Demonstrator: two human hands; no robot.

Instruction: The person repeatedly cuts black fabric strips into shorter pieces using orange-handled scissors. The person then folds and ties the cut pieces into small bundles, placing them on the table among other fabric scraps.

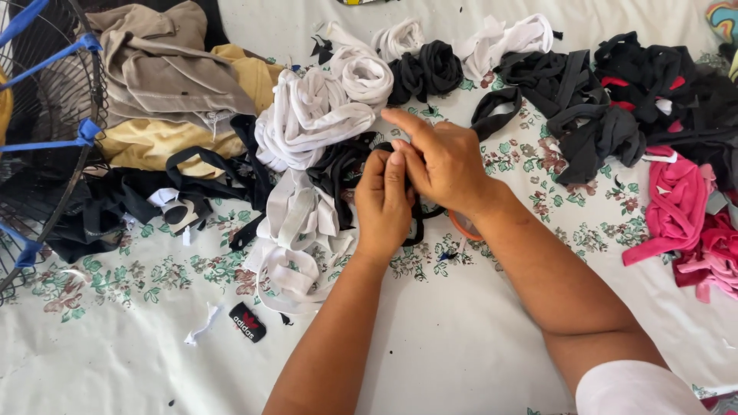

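- Floral-printed white cloth (461,330) covers the work surface, strewn with fabric strips.
- Left hand (383,201) and right hand (442,165) meet at centre, fingers pinched narrow on a black fabric strip (338,169).
- It looks soft, light and limp; best gripped near its end, probably.
- Small black tag (247,321) with a red-and-white mark lies at seven o'clock.

Our two bare forearms reach up from the lower edge and meet near the middle. Our left hand (384,201) shows its back to us, knuckles up, fingers curled inward and pinched together. Our right hand (442,165) comes in from the right and lies partly over the left, touching it at the fingertips, with its forefinger stretched out to the left. A pale sleeve (634,388) covers our right upper arm.
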